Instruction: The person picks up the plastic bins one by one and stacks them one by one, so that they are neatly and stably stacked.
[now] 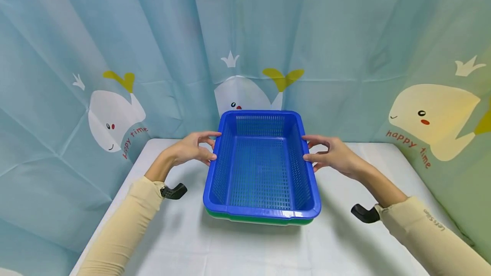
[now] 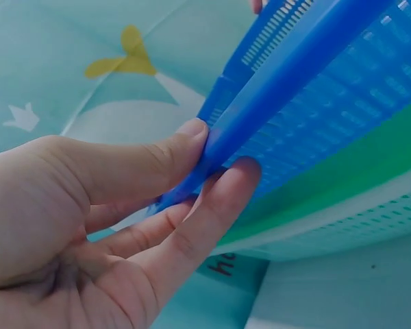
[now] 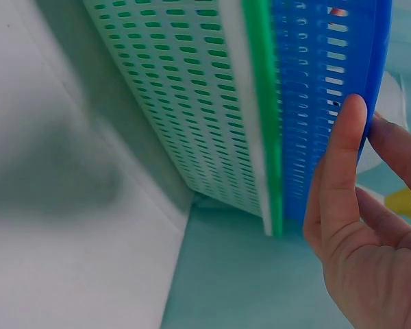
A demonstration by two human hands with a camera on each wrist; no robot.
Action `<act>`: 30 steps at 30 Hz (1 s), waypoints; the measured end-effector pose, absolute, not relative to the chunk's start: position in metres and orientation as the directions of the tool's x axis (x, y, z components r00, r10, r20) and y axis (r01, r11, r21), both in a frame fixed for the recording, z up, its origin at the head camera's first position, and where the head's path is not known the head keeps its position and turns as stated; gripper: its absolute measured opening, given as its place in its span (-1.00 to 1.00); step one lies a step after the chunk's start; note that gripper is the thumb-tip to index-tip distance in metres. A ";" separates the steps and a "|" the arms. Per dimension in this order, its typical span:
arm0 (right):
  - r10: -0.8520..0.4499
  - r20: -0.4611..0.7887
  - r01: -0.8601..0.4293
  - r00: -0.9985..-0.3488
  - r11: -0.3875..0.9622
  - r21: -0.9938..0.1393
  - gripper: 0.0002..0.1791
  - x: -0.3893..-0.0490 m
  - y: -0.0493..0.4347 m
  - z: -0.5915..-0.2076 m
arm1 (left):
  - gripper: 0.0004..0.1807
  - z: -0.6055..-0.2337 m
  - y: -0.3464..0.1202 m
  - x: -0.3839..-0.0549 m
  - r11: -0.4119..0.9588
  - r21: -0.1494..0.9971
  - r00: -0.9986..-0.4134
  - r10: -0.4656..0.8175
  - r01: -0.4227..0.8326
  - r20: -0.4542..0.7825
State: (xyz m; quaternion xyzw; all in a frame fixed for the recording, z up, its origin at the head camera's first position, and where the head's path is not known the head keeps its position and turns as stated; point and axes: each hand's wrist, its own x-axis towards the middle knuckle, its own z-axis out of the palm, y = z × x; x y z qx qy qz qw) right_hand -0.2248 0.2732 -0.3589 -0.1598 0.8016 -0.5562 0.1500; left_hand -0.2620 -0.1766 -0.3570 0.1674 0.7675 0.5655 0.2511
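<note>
A blue rectangular plastic basket [image 1: 264, 213] with slotted walls is at the middle of the head view, nested on top of a green basket [image 1: 261, 219]. Below the green rim, a white basket [image 3: 181, 89] with slotted walls shows in the right wrist view. My left hand [image 1: 192, 147] pinches the blue basket's left rim, thumb [image 2: 188, 133] on one side and fingers under the edge. On the opposite side, my right hand [image 1: 333, 156] grips the right rim between thumb and fingers. Nothing is visible inside the blue basket. Whether the stack touches the table is hard to tell.
The stack is over a table with a white cloth [image 1: 161, 242]. Behind it and along both sides hangs a light blue curtain [image 1: 337, 46] printed with whales. A black curved piece [image 1: 174, 191] sticks out at each sleeve cuff.
</note>
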 end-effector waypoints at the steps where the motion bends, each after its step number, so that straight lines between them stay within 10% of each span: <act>1: -0.423 -0.067 -0.086 -0.904 0.333 -0.939 -0.22 -0.225 0.273 -0.361 | -0.12 -0.359 -0.177 -0.262 0.303 0.953 -0.815 0.544 -0.030 -0.198; 30: -0.431 -0.095 -0.041 -0.897 0.297 -0.954 -0.21 -0.225 0.272 -0.382 | -0.13 -0.375 -0.178 -0.260 0.309 0.950 -0.810 0.546 -0.043 -0.214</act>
